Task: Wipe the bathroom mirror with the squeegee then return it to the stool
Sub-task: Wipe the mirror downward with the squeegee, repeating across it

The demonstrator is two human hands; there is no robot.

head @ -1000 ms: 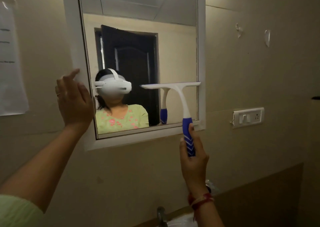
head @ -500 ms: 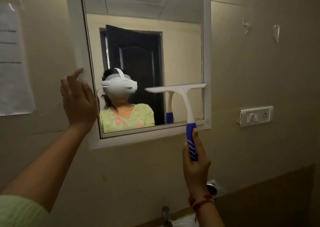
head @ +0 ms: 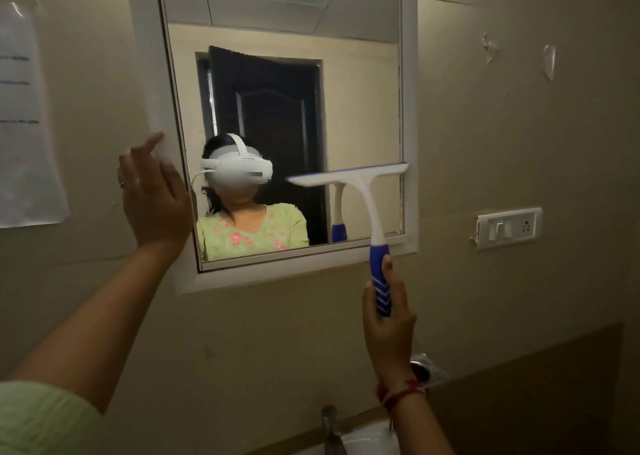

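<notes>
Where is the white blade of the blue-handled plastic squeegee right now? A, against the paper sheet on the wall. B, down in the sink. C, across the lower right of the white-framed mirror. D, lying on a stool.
C: the right hand grips the blue handle of the white-and-blue plastic squeegee, whose blade spans the lower right of the white-framed mirror.

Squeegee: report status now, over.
Right hand grips squeegee by blue handle. Blade level across lower right of mirror. Left hand flat against mirror's left edge. Nothing blocking the glass.
</notes>
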